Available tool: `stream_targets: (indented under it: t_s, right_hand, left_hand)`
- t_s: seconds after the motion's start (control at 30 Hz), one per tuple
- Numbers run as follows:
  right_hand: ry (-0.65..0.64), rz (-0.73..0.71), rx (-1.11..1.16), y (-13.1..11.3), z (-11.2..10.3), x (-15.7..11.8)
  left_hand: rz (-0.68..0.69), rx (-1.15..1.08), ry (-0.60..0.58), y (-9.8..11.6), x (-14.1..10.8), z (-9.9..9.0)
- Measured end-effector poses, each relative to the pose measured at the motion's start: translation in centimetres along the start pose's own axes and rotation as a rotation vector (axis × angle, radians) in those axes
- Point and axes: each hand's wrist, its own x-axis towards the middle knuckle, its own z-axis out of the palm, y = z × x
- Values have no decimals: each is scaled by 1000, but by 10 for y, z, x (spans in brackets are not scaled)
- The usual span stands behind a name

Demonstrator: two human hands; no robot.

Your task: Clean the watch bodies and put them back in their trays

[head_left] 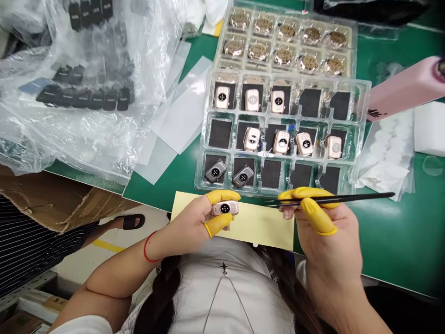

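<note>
Green work mat (392, 232), bench top, one lot of items as follows. Left hand (181, 222): two fingers in yellow finger cots (218, 226) pinched a rose-gold watch case (225, 208) from opposite sides, its dark round centre facing up, held over a pale yellow card (259, 227) at the mat's near edge; red string bracelet (148, 246) on the wrist. Right hand (323, 227): fingers, also yellow-cotted, pressed together on black tweezers (330, 200), tips pointing left, near the watch case but not touching it. Toward the mat's far edge: clear plastic tray (243, 192) with black pads, holding seven rose-gold cases and two dark grey cases (214, 170); the other compartments showed pads only. Behind it, a second tray (351, 46) of round gold-coloured parts (287, 39). Left of the trays: clear film sheets (177, 116) and a polythene bag (86, 139) of black items (81, 98). Right side: pink cylindrical object (406, 88), white wipes (385, 157). Beyond the mat's left corner: cardboard (45, 199), a person's foot in a black slipper (128, 221).
</note>
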Motion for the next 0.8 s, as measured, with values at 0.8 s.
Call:
stream_targets:
  t_s: [0.8]
  right_hand:
    - [-97,-100,-130,5,-18,-3]
  left_hand:
    - [487,1525,695,77,80,-25]
